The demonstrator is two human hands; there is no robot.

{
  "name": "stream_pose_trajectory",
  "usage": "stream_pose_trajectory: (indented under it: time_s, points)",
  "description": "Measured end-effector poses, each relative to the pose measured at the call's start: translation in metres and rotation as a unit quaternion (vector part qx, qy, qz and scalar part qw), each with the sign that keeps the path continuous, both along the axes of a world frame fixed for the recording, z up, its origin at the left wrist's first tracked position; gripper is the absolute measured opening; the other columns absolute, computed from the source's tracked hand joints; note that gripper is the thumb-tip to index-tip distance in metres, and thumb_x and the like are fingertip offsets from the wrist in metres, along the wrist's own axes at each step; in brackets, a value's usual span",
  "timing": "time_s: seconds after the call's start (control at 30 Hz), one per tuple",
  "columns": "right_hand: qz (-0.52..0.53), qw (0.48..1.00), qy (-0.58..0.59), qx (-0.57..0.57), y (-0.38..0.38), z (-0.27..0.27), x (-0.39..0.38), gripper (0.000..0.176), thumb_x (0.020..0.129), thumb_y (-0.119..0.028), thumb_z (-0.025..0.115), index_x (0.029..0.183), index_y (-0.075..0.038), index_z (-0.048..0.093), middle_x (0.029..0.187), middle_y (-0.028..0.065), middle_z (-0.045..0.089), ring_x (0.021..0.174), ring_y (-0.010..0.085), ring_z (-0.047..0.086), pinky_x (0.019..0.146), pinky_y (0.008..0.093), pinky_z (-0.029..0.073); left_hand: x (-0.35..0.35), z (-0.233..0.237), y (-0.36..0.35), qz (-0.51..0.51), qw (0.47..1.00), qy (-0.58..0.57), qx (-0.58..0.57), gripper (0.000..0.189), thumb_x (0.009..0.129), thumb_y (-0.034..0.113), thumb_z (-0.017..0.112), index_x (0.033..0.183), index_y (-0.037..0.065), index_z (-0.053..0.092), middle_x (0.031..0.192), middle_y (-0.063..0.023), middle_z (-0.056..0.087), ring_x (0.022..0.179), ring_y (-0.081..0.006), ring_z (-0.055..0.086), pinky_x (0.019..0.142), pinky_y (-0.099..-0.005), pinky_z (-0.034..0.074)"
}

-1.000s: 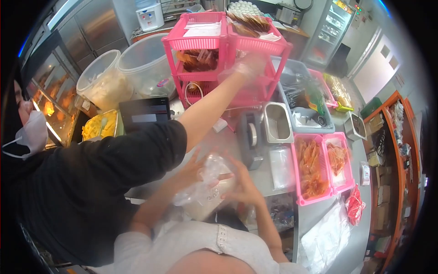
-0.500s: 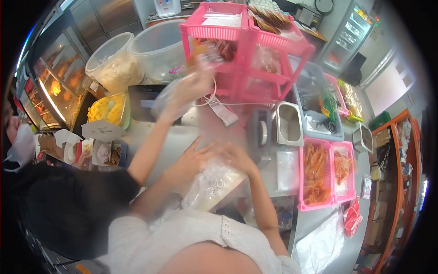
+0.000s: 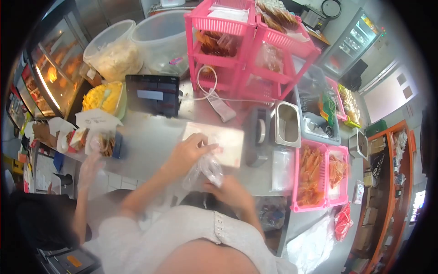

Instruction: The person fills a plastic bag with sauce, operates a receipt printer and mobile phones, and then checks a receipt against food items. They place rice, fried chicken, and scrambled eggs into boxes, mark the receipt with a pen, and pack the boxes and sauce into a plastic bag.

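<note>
Above the front edge of the metal counter (image 3: 150, 137), a clear plastic bag (image 3: 211, 170) is bunched between my two hands. My left hand (image 3: 192, 150) has its fingers curled on the upper end of the bag, over a flat white rectangular box (image 3: 230, 137). The bag's lower end is in my right hand (image 3: 232, 194), which is slightly blurred and close to my body. Beside the box on its right stands a dark tape dispenser (image 3: 256, 146).
A co-worker's hand (image 3: 91, 166) reaches toward an opened food box (image 3: 98, 121) on the left. A tablet (image 3: 153, 96), a yellow-filled tub (image 3: 104, 98) and pink racks (image 3: 223, 27) line the back. To the right are a steel container (image 3: 287, 123) and pink baskets (image 3: 295, 192).
My hands have drawn the bag toward me, and the white box now lies farther forward on the counter. The co-worker's arm has withdrawn from the racks to the left.
</note>
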State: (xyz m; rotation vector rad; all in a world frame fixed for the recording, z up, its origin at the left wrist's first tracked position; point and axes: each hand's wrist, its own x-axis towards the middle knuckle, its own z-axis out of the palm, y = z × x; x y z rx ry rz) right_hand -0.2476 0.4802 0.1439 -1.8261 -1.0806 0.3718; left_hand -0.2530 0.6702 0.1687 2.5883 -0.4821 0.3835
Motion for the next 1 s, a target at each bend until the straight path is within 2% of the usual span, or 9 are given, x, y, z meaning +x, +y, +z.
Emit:
stream_pose_trajectory:
  time_s: [0.03, 0.1, 0.2, 0.33, 0.4, 0.6, 0.83, 0.9, 1.0]
  points:
    - [-0.007, 0.99, 0.124, -0.062, -0.021, 0.037, 0.014, 0.009, 0.078, -0.008, 0.056, 0.084, -0.004, 0.06, 0.066, 0.0119, 0.059, 0.059, 0.0215, 0.06, 0.055, 0.0333, 0.047, -0.001, -0.009, 0.001, -0.003, 1.0, -0.004, 0.012, 0.033, 0.069, 0.01, 0.059, 0.102, 0.009, 0.062, 0.092, -0.0066, 0.055, 0.077, -0.0169, 0.053, 0.065, -0.0266, 0.043]
    - [-0.143, 0.965, 0.207, 0.075, -0.066, 0.034, 0.05, 0.01, 0.08, -0.007, 0.053, 0.085, -0.005, 0.062, 0.067, 0.0034, 0.062, 0.053, 0.0102, 0.057, 0.05, 0.0229, 0.045, -0.007, -0.029, 0.0, 0.074, 0.978, -0.021, -0.192, 0.021, 0.067, 0.015, 0.063, 0.086, 0.007, 0.065, 0.082, -0.011, 0.059, 0.067, -0.0206, 0.057, 0.056, -0.0284, 0.044]
    - [-0.375, 0.926, 0.019, -0.034, -0.104, 0.024, 0.157, 0.013, 0.081, -0.011, 0.053, 0.084, 0.0, 0.06, 0.059, 0.0037, 0.058, 0.049, 0.0085, 0.053, 0.041, 0.0231, 0.042, -0.008, -0.024, 0.001, 0.152, 0.948, 0.088, -0.264, 0.025, 0.064, 0.023, 0.068, 0.077, 0.003, 0.065, 0.064, -0.0128, 0.057, 0.056, -0.0229, 0.056, 0.053, -0.0314, 0.043]
    - [-0.379, 0.89, 0.037, -0.25, -0.114, -0.039, 0.261, 0.009, 0.075, -0.004, 0.056, 0.077, 0.003, 0.06, 0.067, 0.0139, 0.061, 0.061, 0.0208, 0.063, 0.052, 0.0312, 0.051, -0.008, 0.005, -0.007, 0.185, 0.947, 0.161, -0.206, 0.034, 0.061, 0.032, 0.07, 0.074, 0.002, 0.064, 0.06, -0.014, 0.056, 0.056, -0.0262, 0.057, 0.052, -0.0322, 0.042]
    - [-0.394, 0.792, -0.261, -0.386, -0.104, -0.064, 0.278, 0.01, 0.074, -0.005, 0.054, 0.075, 0.002, 0.061, 0.077, 0.0211, 0.062, 0.074, 0.032, 0.063, 0.062, 0.0387, 0.052, -0.013, 0.002, -0.008, 0.171, 0.957, 0.154, -0.178, 0.035, 0.061, 0.035, 0.072, 0.072, 0.003, 0.065, 0.06, -0.0139, 0.057, 0.051, -0.0236, 0.054, 0.05, -0.0313, 0.041]
    - [-0.447, 0.759, -0.207, -0.426, -0.09, -0.071, 0.279, 0.015, 0.078, -0.01, 0.051, 0.078, -0.002, 0.063, 0.084, 0.0192, 0.063, 0.08, 0.0344, 0.062, 0.068, 0.0419, 0.051, -0.011, -0.032, -0.006, 0.161, 0.964, 0.113, -0.181, 0.04, 0.059, 0.042, 0.075, 0.073, 0.005, 0.066, 0.061, -0.0125, 0.06, 0.054, -0.0236, 0.056, 0.052, -0.032, 0.043]
    - [-0.455, 0.75, -0.218, -0.428, -0.092, -0.075, 0.283, 0.02, 0.08, -0.012, 0.047, 0.077, -0.002, 0.064, 0.082, 0.0177, 0.064, 0.078, 0.0339, 0.063, 0.064, 0.041, 0.051, 0.005, -0.024, 0.003, 0.111, 0.916, 0.257, -0.288, 0.038, 0.057, 0.038, 0.078, 0.072, 0.005, 0.066, 0.059, -0.0063, 0.06, 0.053, -0.0138, 0.056, 0.051, -0.0277, 0.041]
    - [-0.46, 0.749, -0.23, -0.418, -0.09, -0.076, 0.283, 0.018, 0.079, -0.012, 0.048, 0.077, -0.002, 0.063, 0.08, 0.0172, 0.063, 0.076, 0.0333, 0.063, 0.063, 0.0415, 0.051, 0.004, -0.04, 0.002, 0.158, 0.922, 0.251, -0.25, 0.059, 0.05, 0.045, 0.08, 0.081, -0.001, 0.062, 0.087, -0.0146, 0.059, 0.085, -0.0219, 0.056, 0.076, -0.0309, 0.043]
    - [-0.463, 0.747, -0.267, -0.395, -0.093, -0.077, 0.279, 0.014, 0.077, -0.013, 0.052, 0.077, -0.002, 0.061, 0.08, 0.0169, 0.063, 0.075, 0.0337, 0.063, 0.063, 0.0417, 0.051, 0.003, -0.041, 0.001, 0.161, 0.897, 0.28, -0.301, 0.061, 0.05, 0.047, 0.08, 0.082, -0.001, 0.062, 0.087, -0.0144, 0.059, 0.086, -0.024, 0.056, 0.079, -0.0317, 0.042]
